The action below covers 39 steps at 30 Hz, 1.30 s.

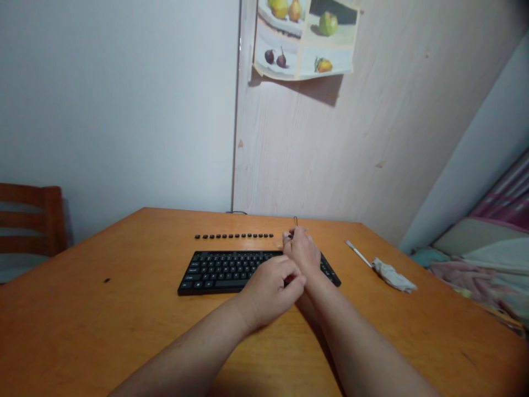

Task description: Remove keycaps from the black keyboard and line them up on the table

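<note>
A black keyboard [225, 270] lies flat on the wooden table. My left hand [270, 286] is closed, fingers curled over the keyboard's front right part, its thumb and forefinger close against my right wrist. What it holds, if anything, is hidden. My right hand [303, 251] reaches across the keyboard's right part, with its fingers pinched together past the back edge. A thin dark loop [295, 220] sticks up just beyond those fingers; whether they hold it I cannot tell. Behind the keyboard runs a straight row of small black keycaps [231, 236].
A small black piece [107, 280] lies on the table [136, 331] at left. To the right are a white-handled brush [359, 253] and a crumpled pale cloth [393, 274]. A wooden chair [53, 220] stands at far left; fruit pictures [306, 38] hang on the wall.
</note>
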Each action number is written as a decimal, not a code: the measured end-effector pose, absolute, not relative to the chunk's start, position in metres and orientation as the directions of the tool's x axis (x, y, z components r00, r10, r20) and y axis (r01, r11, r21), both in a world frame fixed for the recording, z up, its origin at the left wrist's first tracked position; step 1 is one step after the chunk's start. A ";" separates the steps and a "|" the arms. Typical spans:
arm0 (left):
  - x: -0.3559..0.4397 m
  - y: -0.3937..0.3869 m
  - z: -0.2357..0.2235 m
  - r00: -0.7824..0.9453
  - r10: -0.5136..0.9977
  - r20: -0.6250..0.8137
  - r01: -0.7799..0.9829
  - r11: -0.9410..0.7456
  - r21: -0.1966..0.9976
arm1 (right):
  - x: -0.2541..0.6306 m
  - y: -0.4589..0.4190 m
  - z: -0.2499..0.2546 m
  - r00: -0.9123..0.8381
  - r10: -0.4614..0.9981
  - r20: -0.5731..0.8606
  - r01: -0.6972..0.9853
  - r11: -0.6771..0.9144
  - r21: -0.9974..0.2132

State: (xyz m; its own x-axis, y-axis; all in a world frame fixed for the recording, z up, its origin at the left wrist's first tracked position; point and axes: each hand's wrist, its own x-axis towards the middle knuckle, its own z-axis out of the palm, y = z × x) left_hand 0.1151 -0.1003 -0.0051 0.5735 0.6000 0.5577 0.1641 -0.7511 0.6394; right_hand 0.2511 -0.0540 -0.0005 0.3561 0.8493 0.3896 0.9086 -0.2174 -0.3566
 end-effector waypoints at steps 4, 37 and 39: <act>0.104 -0.081 -0.003 0.327 0.783 0.530 0.140 -0.595 0.792 | 0.250 -0.056 -0.003 0.363 0.831 0.422 0.893 -0.180 -0.413; 0.026 0.005 -0.029 -0.238 0.824 0.514 0.305 -0.439 0.845 | 0.327 -0.037 0.004 0.504 0.831 0.233 -0.230 0.390 -0.892; 0.024 0.006 -0.031 -0.228 0.825 0.517 0.328 -0.434 0.839 | 0.327 -0.039 0.005 0.512 0.822 0.248 -0.219 0.404 -0.888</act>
